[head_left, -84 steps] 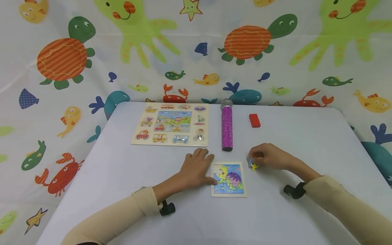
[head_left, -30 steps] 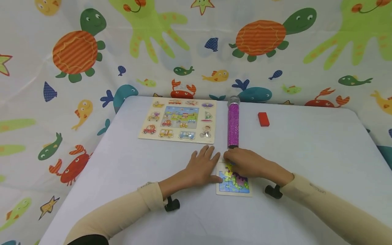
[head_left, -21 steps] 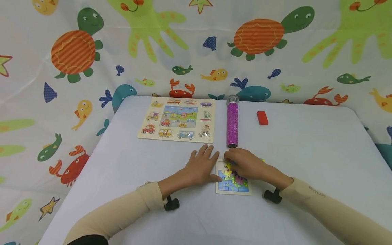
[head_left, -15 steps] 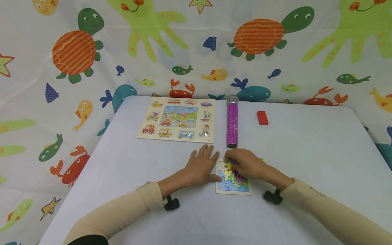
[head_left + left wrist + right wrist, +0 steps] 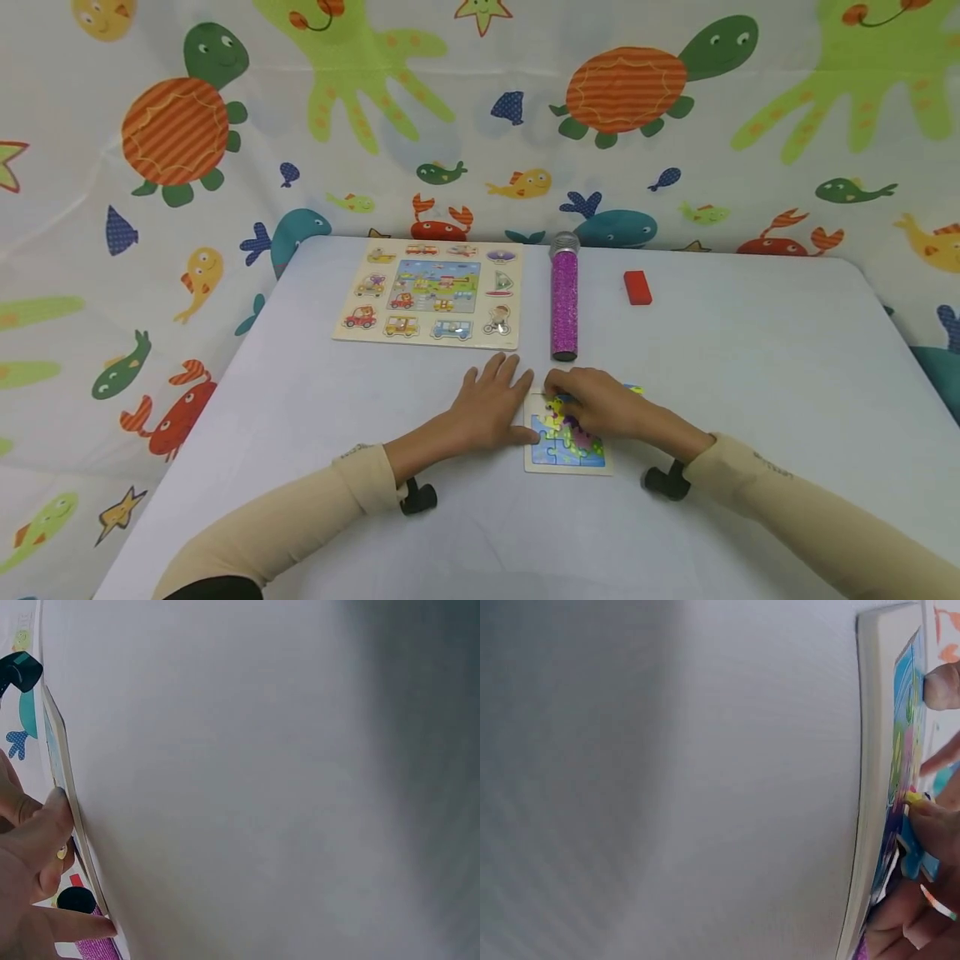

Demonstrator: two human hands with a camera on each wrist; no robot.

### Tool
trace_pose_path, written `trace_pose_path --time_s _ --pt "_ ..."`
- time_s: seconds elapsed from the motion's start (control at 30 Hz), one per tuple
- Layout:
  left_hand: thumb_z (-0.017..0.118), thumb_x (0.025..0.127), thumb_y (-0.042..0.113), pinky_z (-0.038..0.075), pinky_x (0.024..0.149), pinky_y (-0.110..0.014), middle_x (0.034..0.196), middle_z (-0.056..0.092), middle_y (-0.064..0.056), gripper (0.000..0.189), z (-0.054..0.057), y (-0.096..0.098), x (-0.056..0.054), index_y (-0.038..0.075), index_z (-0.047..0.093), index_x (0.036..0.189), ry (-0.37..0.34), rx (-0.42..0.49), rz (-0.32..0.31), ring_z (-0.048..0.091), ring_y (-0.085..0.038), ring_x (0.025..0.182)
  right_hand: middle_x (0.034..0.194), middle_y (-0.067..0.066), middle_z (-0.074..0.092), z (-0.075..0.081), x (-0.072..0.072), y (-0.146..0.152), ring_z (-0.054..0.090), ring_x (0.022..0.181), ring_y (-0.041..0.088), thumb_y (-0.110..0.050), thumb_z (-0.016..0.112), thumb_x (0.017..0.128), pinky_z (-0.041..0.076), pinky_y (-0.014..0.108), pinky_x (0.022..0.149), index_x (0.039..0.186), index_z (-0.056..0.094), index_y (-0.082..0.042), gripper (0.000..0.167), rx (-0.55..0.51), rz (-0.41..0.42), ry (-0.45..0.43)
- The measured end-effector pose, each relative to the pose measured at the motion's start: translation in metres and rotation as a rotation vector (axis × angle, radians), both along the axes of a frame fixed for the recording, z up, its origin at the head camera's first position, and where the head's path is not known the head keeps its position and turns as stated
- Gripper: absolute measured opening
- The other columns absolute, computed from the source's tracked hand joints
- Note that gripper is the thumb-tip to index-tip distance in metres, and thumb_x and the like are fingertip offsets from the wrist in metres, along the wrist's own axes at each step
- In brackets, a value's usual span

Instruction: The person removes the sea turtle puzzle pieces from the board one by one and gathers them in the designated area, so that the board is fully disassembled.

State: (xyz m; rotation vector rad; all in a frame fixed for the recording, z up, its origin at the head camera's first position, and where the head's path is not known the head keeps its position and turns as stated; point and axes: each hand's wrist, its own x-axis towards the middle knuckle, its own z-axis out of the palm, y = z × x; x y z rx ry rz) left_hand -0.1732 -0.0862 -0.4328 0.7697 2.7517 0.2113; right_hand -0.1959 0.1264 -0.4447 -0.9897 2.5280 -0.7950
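Puzzle [image 5: 567, 452] beside splayed left hand [image 5: 483, 417], thumb [image 5: 523, 435] on its edge, partly under right hand [image 5: 600, 404] with pinched piece [image 5: 910, 855].

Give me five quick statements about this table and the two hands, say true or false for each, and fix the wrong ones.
1. The red block lies to the right of the glittery purple microphone in the head view. True.
2. The left hand grips the microphone. False: its thumb rests on the left edge of the jigsaw board.
3. The right hand pinches a jigsaw piece. True.
4. The microphone stands upright. False: it lies on the table.
5. The vehicle puzzle board is nearer the person than the jigsaw board. False: it is farther away.
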Motion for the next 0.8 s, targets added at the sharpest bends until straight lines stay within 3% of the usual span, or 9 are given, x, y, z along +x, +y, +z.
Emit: trace_pose_path --time_s 0.3,0.53,0.8 --pt "0.078 0.085 0.055 0.03 0.113 -0.067 0.162 0.032 -0.021 0.09 -0.0012 0.0007 -0.0004 0.006 0.045 0.154 -0.007 -0.009 -0.001 0.022 -0.041 0.152 0.087 -0.007 0.063 -0.0007 0.0056 0.0008 0.053 0.076 0.007 -0.002 0.069 0.095 0.052 0.027 0.074 0.108 0.066 -0.009 0.015 0.023 0.038 0.1" --pt "0.078 0.085 0.055 0.03 0.112 -0.068 0.162 0.032 -0.021 0.091 -0.0009 0.0006 -0.0003 0.005 0.046 0.153 -0.007 0.002 -0.002 0.023 -0.041 0.151 0.086 -0.006 0.064 0.0013 0.0061 -0.0012 0.055 0.077 0.008 -0.002 0.07 0.094 0.054 0.028 0.075 0.109 0.065 -0.009 0.017 0.05 0.05 0.103" --pt "0.078 0.085 0.055 0.03 0.112 -0.068 0.161 0.032 -0.022 0.091 -0.0004 -0.0001 -0.0007 0.005 0.046 0.153 -0.004 -0.002 -0.004 0.023 -0.042 0.151 0.082 -0.003 0.062 0.0073 0.0074 -0.0068 0.055 0.072 0.011 0.006 0.084 0.072 0.054 0.027 0.071 0.109 0.065 -0.006 0.043 0.157 0.056 0.125"
